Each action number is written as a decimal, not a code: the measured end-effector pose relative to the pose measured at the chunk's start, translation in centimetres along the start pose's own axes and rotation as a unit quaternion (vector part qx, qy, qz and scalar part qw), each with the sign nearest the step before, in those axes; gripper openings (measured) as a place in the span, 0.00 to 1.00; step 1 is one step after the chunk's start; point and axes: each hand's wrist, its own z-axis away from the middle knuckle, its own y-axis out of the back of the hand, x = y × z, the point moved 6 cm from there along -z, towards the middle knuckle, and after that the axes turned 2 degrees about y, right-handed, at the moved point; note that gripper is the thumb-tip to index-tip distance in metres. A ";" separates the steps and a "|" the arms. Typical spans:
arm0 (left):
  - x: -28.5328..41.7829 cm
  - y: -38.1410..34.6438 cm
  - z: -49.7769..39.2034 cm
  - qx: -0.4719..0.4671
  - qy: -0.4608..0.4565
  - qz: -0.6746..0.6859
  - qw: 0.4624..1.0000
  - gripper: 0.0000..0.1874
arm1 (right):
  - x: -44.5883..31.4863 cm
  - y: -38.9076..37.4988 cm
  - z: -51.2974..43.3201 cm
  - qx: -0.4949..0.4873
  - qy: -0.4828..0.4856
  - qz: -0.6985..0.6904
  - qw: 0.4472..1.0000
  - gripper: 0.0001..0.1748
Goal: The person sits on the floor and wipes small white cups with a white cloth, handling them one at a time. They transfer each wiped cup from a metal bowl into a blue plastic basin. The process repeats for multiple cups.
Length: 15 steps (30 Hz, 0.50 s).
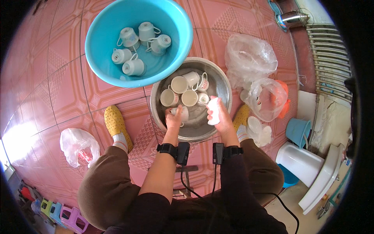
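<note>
My left hand [174,117] is closed on a white cup [183,113] low in a round metal basin [228,87]. A white cloth or sponge [214,111] is in the grip of my right hand [221,115], over the basin's right part. Several white mugs [189,98] lie in the basin at various angles, some with red writing, beside shallow water. Beyond, a large light-blue plastic tub [96,65] overlaps the basin's far rim. Several white cups [133,67] rest in that tub, mostly with their bases up.
Clear plastic bags [251,58] and an orange bag [285,99] lie right of the basin; a white bag [79,146] sits at left. A small blue bucket [295,131], a white sink pedestal [301,163] and a radiator [330,58] stand right. Plastic stools [73,218] stand lower left.
</note>
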 end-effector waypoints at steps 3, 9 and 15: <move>-0.3 -0.1 -0.3 -0.006 0.004 0.008 1.000 0.38 | -1.5 -1.0 -0.7 0.030 0.007 -0.014 0.999 0.25; -0.9 -0.7 0.5 -0.012 0.031 0.001 0.999 0.40 | -1.6 -2.0 -1.4 0.106 0.020 0.003 0.994 0.27; -1.1 -1.2 1.0 -0.046 0.022 -0.042 0.998 0.42 | -0.4 -0.4 -1.9 0.159 0.015 -0.010 0.987 0.27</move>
